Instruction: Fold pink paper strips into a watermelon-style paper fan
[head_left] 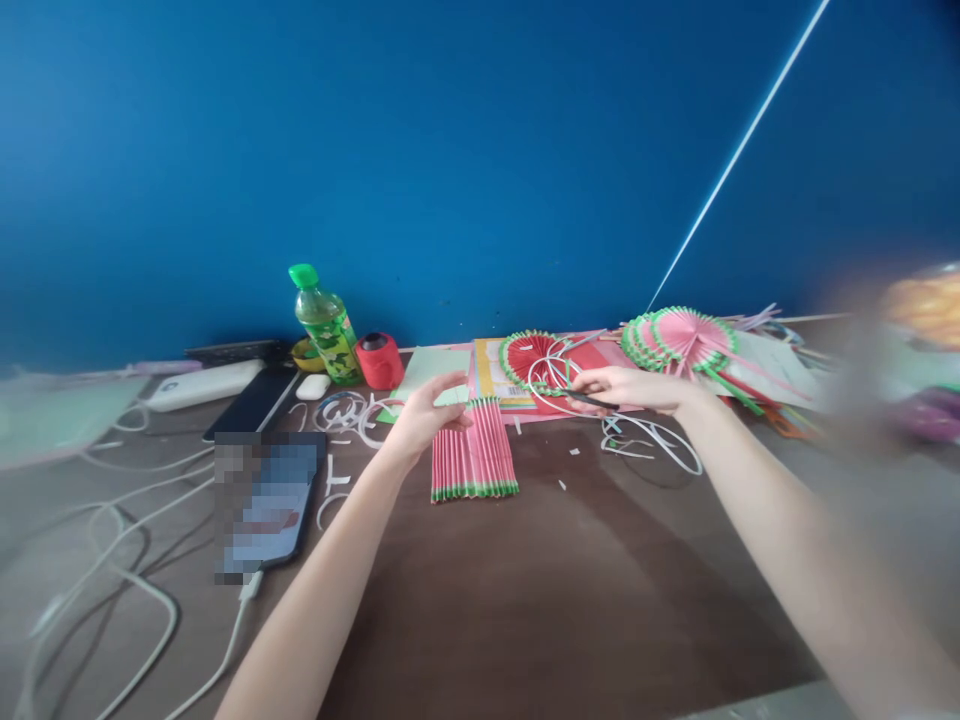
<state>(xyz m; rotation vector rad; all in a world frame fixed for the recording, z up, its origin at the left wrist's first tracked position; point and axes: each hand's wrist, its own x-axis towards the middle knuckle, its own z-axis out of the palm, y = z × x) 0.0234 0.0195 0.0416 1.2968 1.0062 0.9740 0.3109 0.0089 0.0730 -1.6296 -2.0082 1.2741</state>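
Left hand: In the head view, the left hand [435, 412] is released, thumb and fingers apart, at the far end of the pleated paper strip [476, 460]; whether a fingertip touches it, I cannot tell.
Right hand: The right hand [609, 388] is grasping a slim dark tool [589, 400], its type unclear, beside the red paper rosette [525, 358].
Pleated strip: It lies on the worktop [540, 600] just in front of the left hand, pink and red with green edges.
Risk to pleats: Pressing down with the left hand could flatten or skew the folds, as nothing visible clamps them.
Risk from white cord: The white cord [679, 460] loops around the tool and rosette, so a quick pull by the right hand could snag it and drag the rosette along.
Risk from tool: If its tip is sharp, a slip could nick the rosette.
Risk at phone: The left forearm passes near the phone [274, 505] and could catch its charging cable [244, 600].
Green-capped bottle: The bottle [326, 330] stands upright, capped, near the wall; its label hides much of the inside, so the fill is unclear.
White case: The small case [313, 387] looks closed, contents hidden.
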